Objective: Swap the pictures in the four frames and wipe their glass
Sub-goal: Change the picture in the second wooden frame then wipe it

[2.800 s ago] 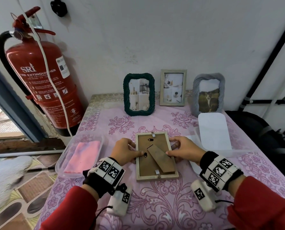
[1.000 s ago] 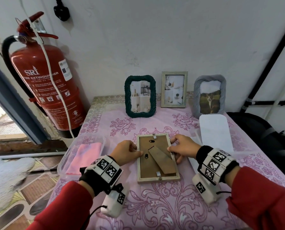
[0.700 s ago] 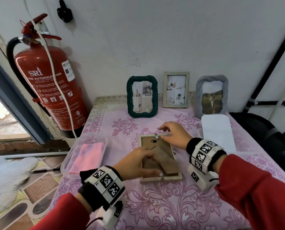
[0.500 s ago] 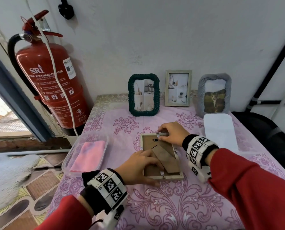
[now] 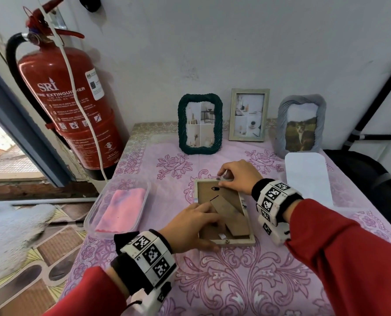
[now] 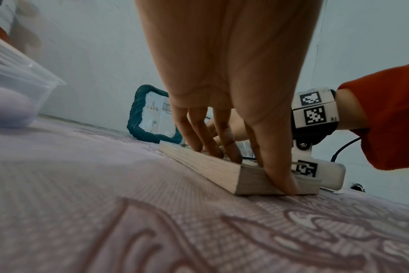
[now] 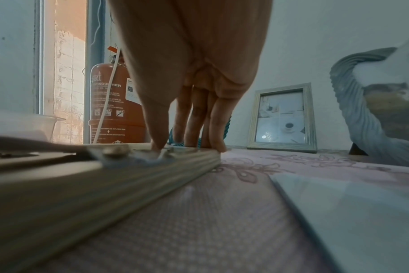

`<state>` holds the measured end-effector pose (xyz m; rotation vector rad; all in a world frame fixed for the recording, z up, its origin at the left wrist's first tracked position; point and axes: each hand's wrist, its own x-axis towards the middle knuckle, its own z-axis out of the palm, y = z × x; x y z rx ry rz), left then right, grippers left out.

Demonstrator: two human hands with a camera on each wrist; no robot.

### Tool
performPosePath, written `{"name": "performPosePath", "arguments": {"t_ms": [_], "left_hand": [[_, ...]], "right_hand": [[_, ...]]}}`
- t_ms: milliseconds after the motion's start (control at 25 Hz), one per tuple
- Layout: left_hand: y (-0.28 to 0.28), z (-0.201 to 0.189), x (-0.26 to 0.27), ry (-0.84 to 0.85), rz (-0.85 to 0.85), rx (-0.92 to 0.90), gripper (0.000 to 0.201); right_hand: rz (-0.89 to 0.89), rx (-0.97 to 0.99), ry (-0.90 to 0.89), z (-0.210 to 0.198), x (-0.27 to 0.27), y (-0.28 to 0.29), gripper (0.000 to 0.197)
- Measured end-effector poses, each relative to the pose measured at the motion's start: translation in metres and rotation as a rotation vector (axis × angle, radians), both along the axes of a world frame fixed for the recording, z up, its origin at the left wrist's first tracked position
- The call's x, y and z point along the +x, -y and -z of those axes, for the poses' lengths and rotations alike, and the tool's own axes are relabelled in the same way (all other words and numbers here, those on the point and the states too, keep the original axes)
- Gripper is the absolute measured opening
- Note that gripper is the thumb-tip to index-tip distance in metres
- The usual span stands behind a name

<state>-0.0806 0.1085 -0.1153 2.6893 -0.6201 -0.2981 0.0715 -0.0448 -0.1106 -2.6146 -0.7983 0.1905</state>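
A light wooden frame (image 5: 226, 241) lies face down in the middle of the table, its brown backing and folded stand (image 5: 231, 215) facing up. My left hand (image 5: 209, 229) rests on the near left part of the backing with straight fingers (image 6: 213, 147), and the thumb (image 6: 280, 177) lies over the near rail. My right hand (image 5: 220, 179) is at the far rail, thumb (image 7: 158, 140) on top by a small metal clip (image 7: 116, 150) and fingers over the far edge, pinching there. Three frames stand at the wall: green (image 5: 200, 124), pale wood (image 5: 249, 115), grey (image 5: 300, 126).
A clear tub (image 5: 92, 215) with a pink cloth (image 5: 121, 208) sits at the table's left edge. A white sheet (image 5: 306, 176) lies at the right, behind my right wrist. A red fire extinguisher (image 5: 69, 106) hangs on the left wall. A black bag (image 5: 367, 179) lies beyond the right edge.
Both hands left the frame's sides. The left hand slid onto the backing and near rail, and the right hand moved up to the far rail. Since half a second ago they barely moved.
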Motion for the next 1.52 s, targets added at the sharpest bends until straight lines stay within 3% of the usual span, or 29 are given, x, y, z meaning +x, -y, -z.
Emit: {"name": "performPosePath", "arguments": {"t_ms": [520,920,1360,1520], "left_hand": [[0.001,-0.002,0.001,-0.022,-0.051,-0.059,0.035],[-0.001,0.000,0.001,-0.051,-0.066,-0.129,0.029],[-0.002,0.003,0.001,-0.052,-0.076,-0.171,0.022],[-0.002,0.003,-0.004,-0.058,-0.105,-0.156,0.024]], "right_hand": [[0.008,0.123,-0.018,0.006,0.010,0.003,0.016],[0.052,-0.008,0.007,0.001,0.007,-0.003,0.019],[0.096,-0.001,0.010,0.001,0.002,-0.004,0.018],[0.043,0.019,-0.035,0.001,-0.003,0.004,0.035]]}}
